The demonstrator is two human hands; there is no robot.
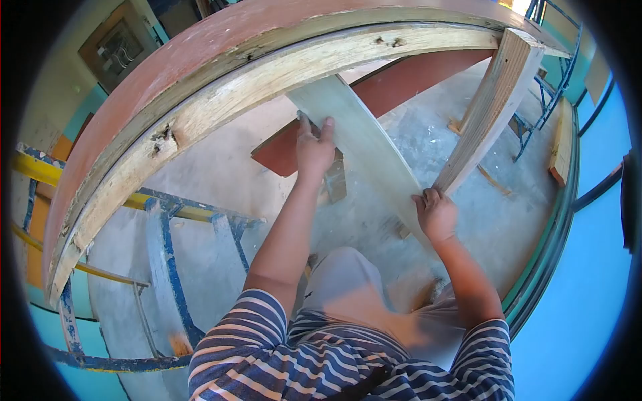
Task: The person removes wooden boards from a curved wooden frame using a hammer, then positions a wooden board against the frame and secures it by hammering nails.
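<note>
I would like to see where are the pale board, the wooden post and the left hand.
Pale board (369, 150): head view, on its broad face.
Wooden post (491, 113): head view, mid-length.
Left hand (314, 150): head view, between thumb and wrist.

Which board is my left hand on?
The pale board, running from your left hand to your right hand; its whitish-grey colour distinguishes it from the reddish board behind.

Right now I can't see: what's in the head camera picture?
A person in a blue-striped shirt has the left hand on a long, pale, flat board; the right hand is curled at the board's edge, by the lower end of a squared wooden post. A curved, pale wooden beam arches across the view.
</note>
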